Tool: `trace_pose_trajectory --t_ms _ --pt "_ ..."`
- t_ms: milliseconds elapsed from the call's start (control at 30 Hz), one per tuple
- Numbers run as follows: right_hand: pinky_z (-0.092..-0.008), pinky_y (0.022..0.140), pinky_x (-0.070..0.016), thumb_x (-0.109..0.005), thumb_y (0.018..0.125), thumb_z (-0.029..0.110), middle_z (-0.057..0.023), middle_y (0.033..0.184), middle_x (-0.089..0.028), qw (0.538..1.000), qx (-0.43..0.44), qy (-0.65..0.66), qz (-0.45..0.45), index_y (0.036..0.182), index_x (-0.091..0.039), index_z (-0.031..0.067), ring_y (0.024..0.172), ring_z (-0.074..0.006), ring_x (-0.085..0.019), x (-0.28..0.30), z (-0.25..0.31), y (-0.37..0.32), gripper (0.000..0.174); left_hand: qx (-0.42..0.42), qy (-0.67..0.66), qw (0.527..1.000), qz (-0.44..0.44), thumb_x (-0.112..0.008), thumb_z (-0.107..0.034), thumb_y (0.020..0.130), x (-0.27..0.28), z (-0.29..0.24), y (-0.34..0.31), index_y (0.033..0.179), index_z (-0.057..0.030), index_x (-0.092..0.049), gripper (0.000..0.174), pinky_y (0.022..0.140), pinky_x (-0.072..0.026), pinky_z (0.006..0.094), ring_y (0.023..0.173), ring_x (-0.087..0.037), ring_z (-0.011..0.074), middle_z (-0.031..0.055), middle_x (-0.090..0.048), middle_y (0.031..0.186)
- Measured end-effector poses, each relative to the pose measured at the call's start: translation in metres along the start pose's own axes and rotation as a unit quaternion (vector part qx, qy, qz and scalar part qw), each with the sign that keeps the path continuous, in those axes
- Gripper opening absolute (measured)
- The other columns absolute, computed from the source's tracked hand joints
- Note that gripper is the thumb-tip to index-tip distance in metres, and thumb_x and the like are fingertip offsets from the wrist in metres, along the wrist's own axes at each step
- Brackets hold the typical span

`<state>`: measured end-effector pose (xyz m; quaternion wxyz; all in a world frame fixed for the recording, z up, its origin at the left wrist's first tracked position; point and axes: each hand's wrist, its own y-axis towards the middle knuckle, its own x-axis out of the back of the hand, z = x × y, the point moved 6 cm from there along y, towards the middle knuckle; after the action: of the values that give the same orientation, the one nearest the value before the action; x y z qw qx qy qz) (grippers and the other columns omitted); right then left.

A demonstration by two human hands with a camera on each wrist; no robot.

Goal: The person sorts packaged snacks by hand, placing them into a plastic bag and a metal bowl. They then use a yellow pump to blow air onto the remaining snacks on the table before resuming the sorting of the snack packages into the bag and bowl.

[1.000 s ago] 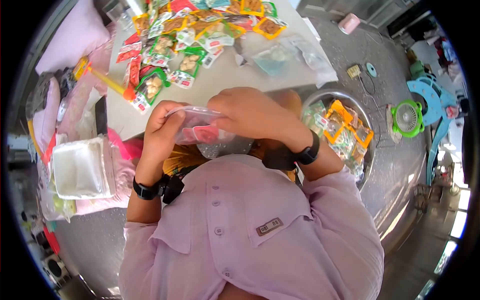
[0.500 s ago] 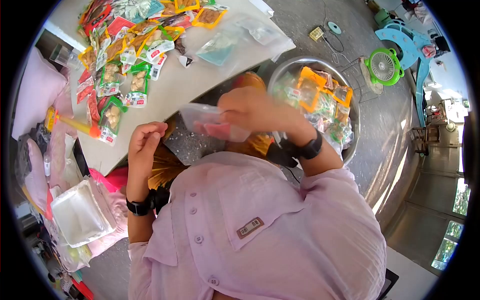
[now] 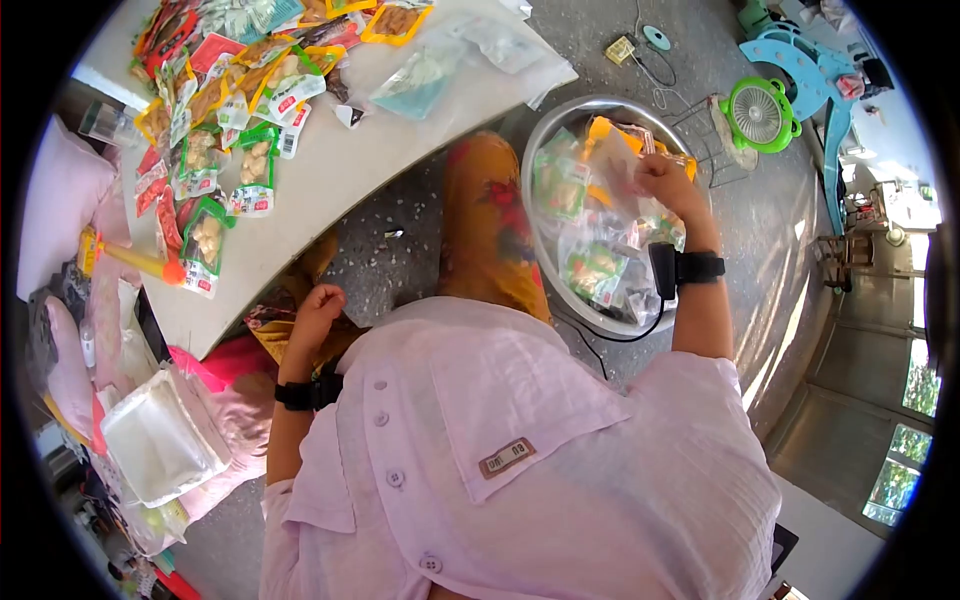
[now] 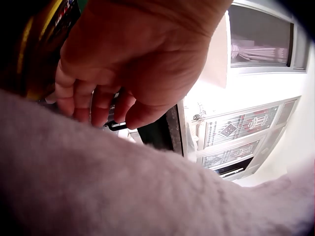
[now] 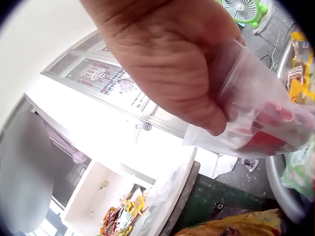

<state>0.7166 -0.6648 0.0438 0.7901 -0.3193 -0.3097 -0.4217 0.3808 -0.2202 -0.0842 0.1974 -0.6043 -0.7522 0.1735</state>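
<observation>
In the head view my right hand (image 3: 672, 185) is over a round metal basin (image 3: 528, 170), holding a clear zip bag (image 5: 261, 115) by its top edge. Red pieces show through the plastic in the right wrist view, where the thumb presses against the bag's mouth. Inside the basin lie several bagged snack packets (image 3: 595, 270), some with green or orange edges. My left hand (image 3: 318, 315) hangs near the lap below the table's edge, its fingers loosely curled and holding nothing, as the left wrist view also shows.
On the pale table (image 3: 370, 170) lies a heap of colourful snack packets (image 3: 255, 165), with clear plastic bags (image 3: 415, 85) to their right. A yellow stick with an orange end (image 3: 140, 260) crosses the table's left edge. A white box (image 3: 165, 435) stands at left, a green fan (image 3: 760, 115) at right.
Both hands held the zip bag at first. The left let go and lowered towards the lap, while the right carried the bag rightward over the basin. The head view has shifted too.
</observation>
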Motion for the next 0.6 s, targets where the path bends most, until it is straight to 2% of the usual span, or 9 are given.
trace_pose_trajectory --t_ms 33,133,233,333,367,467,500,600 --pt "-0.0254 0.054 -0.0402 -0.054 0.069 0.016 -0.0042 0.060 -0.052 1.000 -0.006 0.013 -0.013 0.072 -0.056 0.0025 0.057 -0.0113 -0.050 -0.005 -0.019 0.004 0.014 0.003 0.004 1.000 -0.005 -0.051 -0.016 0.080 0.000 0.001 0.000 0.085 -0.0059 -0.051 0.011 0.062 -0.0378 0.0189 0.070 -0.048 0.0073 0.0005 -0.053 0.078" --pt "-0.0238 0.045 -0.0372 -0.051 0.071 0.014 -0.0002 0.056 -0.050 0.995 -0.090 0.029 -0.013 0.064 -0.051 0.0035 0.051 -0.0086 -0.048 -0.016 -0.051 0.008 0.013 0.014 0.017 1.000 -0.020 -0.051 -0.016 0.080 0.000 0.006 -0.001 0.084 -0.0059 -0.050 0.011 0.060 -0.0373 0.0192 0.067 -0.046 0.0070 0.0002 -0.052 0.076" --pt "-0.0262 0.045 -0.0389 -0.051 0.070 0.017 -0.0034 0.055 -0.051 0.990 -0.130 -0.024 -0.046 0.063 -0.052 0.0028 0.048 -0.0107 -0.050 -0.025 -0.105 0.026 0.016 0.026 0.029 0.999 -0.034 -0.050 -0.015 0.079 0.004 0.018 -0.001 0.084 -0.0051 -0.051 0.011 0.059 -0.0370 0.0197 0.065 -0.045 0.0071 0.0000 -0.051 0.074" --pt "-0.0309 0.054 -0.0460 -0.053 0.066 0.018 -0.0123 0.064 -0.058 0.987 -0.149 -0.048 -0.030 0.072 -0.056 0.0020 0.053 -0.0192 -0.058 -0.026 -0.139 0.055 0.018 0.035 0.026 0.998 -0.049 -0.050 -0.014 0.078 0.007 0.025 -0.003 0.084 -0.0039 -0.051 0.012 0.058 -0.0371 0.0204 0.064 -0.044 0.0079 0.0001 -0.051 0.073" --pt "-0.0352 0.058 -0.0464 -0.050 0.070 0.019 -0.0163 0.068 -0.059 0.985 -0.136 -0.075 -0.069 0.074 -0.056 0.0015 0.060 -0.0259 -0.060 -0.019 -0.144 0.062 0.019 0.041 0.023 0.998 -0.052 -0.050 -0.014 0.078 0.008 0.026 -0.004 0.084 -0.0039 -0.051 0.012 0.059 -0.0374 0.0205 0.065 -0.045 0.0081 0.0003 -0.051 0.073" --pt "-0.0409 0.063 -0.0456 -0.045 0.074 0.019 -0.0208 0.076 -0.059 0.959 -0.058 -0.185 -0.206 0.077 -0.056 0.0019 0.069 -0.0340 -0.058 0.003 -0.126 0.084 0.020 0.044 0.021 0.997 -0.058 -0.050 -0.014 0.078 0.011 0.030 -0.006 0.084 -0.0038 -0.051 0.012 0.059 -0.0379 0.0211 0.065 -0.045 0.0087 0.0008 -0.052 0.074" --pt "-0.0451 0.067 -0.0438 -0.041 0.076 0.016 -0.0235 0.083 -0.057 0.958 -0.073 -0.176 -0.215 0.081 -0.055 0.0021 0.078 -0.0391 -0.054 0.006 -0.109 0.084 0.020 0.043 0.021 0.997 -0.060 -0.050 -0.014 0.078 0.012 0.031 -0.006 0.084 -0.0037 -0.051 0.012 0.060 -0.0381 0.0213 0.065 -0.046 0.0089 0.0009 -0.052 0.074" --pt "-0.0449 0.070 -0.0434 -0.041 0.075 0.014 -0.0239 0.084 -0.056 0.949 -0.061 -0.214 -0.223 0.084 -0.054 0.0017 0.080 -0.0389 -0.055 -0.015 -0.074 0.090 0.020 0.044 0.024 0.997 -0.065 -0.050 -0.013 0.078 0.013 0.033 -0.009 0.085 -0.0035 -0.051 0.012 0.060 -0.0383 0.0215 0.065 -0.046 0.0090 0.0009 -0.052 0.074"
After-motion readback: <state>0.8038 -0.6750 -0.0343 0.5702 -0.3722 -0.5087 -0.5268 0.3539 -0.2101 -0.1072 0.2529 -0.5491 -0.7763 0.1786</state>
